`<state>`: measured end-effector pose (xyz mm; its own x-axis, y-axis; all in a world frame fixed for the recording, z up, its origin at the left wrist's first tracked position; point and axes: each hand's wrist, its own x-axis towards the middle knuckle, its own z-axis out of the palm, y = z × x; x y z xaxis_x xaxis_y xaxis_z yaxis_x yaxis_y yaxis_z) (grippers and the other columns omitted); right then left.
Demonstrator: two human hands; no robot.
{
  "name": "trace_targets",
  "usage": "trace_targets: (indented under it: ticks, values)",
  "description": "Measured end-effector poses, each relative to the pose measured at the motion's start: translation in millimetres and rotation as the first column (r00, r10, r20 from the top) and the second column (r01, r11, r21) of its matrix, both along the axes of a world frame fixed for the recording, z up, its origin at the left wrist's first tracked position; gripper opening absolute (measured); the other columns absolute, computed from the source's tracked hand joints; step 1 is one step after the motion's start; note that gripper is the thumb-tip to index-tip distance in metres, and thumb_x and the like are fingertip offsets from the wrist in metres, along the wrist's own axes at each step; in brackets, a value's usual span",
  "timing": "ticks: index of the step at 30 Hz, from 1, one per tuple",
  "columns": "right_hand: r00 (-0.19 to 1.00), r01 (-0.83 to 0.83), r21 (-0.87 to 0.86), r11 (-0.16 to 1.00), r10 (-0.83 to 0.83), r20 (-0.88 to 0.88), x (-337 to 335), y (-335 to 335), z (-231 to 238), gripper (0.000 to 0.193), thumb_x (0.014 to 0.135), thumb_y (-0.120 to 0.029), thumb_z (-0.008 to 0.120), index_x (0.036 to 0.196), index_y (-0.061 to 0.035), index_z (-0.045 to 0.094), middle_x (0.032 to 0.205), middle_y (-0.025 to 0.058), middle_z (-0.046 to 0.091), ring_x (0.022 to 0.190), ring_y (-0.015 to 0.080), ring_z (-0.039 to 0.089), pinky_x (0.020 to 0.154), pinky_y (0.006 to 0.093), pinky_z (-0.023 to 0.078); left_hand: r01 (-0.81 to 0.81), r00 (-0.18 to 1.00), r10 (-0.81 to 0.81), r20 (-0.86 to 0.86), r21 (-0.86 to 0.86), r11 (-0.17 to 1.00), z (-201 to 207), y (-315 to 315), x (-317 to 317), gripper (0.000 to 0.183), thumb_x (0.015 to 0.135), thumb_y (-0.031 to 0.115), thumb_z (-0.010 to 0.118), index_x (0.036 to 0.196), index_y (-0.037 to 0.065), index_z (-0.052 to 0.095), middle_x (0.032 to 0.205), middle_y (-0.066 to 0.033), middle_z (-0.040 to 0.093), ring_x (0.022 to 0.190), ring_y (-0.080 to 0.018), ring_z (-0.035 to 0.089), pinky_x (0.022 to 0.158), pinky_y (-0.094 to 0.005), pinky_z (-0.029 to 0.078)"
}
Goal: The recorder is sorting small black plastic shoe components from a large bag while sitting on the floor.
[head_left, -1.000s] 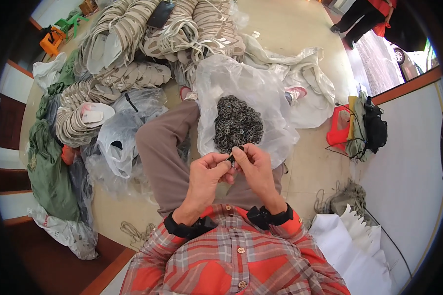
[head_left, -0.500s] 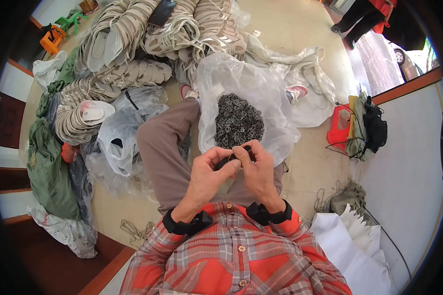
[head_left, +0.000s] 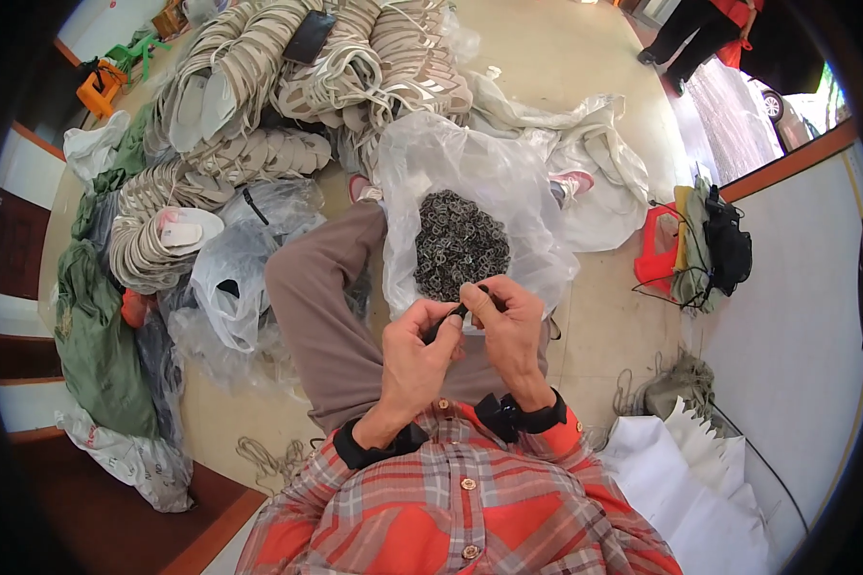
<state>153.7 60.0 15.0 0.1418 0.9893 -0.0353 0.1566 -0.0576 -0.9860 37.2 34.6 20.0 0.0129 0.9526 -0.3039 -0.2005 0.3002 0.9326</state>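
The left hand [head_left: 410, 353] and the right hand [head_left: 514, 335] meet in front of the person's lap, just beyond the plaid shirt [head_left: 431, 498]. Each grip is closed, thumb against fingers, on a small black strip [head_left: 460, 310] that slants between them; its exact shape is partly hidden by the fingers. Right beyond the hands, a heap of small dark rings [head_left: 460, 247] lies on a spread, translucent plastic bag [head_left: 537, 235] between the person's legs. Farther off, to the left and ahead, bundles of beige shoe parts [head_left: 225, 81] are stacked, with a dark phone [head_left: 309, 36] lying on top. To the right, a red stool [head_left: 654, 259] stands near the white wall [head_left: 786, 287]
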Motion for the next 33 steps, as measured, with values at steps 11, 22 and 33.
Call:
trace_targets:
  ticks: [11, 22, 33]
  values:
    - [0.719, -0.304, -0.343, 0.889, -0.021, -0.694, 20.7, 4.4, 2.8, 0.022, 0.080, -0.021, 0.064, 0.067, -0.0050, 0.057, 0.051, -0.0015, 0.049, 0.041, 0.0046, 0.041, 0.037, 0.0182, 0.026, 0.042, 0.997, -0.043, 0.063, 0.011, 0.999, 1.0, -6.9, 3.2, 0.013, 0.085, 0.005, 0.052, 0.095, -0.003, 0.057, 0.070, -0.0029, 0.058, 0.059, -0.0066, 0.053, 0.055, -0.0196, 0.044]
    - [0.867, -0.232, -0.244, 0.942, 0.087, -0.490, 16.2, -2.6, 20.5, 0.016, 0.080, -0.016, 0.064, 0.071, -0.0043, 0.061, 0.055, -0.0011, 0.054, 0.045, 0.0032, 0.045, 0.040, 0.0178, 0.030, 0.110, 0.994, -0.109, -0.024, 0.023, 0.994, 5.0, -5.5, -6.2, 0.012, 0.084, 0.003, 0.054, 0.093, -0.005, 0.056, 0.074, -0.0050, 0.059, 0.061, -0.0094, 0.055, 0.056, -0.0215, 0.044]
    - [0.900, -0.354, 0.552, 0.755, 0.115, 0.420, -2.4, -21.0, 21.0, 0.021, 0.066, 0.000, 0.066, 0.086, -0.0012, 0.061, 0.061, 0.0071, 0.049, 0.051, 0.0224, 0.050, 0.045, 0.0297, 0.039, -0.094, 0.974, 0.125, -0.191, 0.164, 0.982, 13.2, -16.7, -3.3, 0.013, 0.084, 0.002, 0.055, 0.094, -0.002, 0.059, 0.070, -0.0007, 0.059, 0.062, -0.0025, 0.049, 0.054, -0.0175, 0.040]
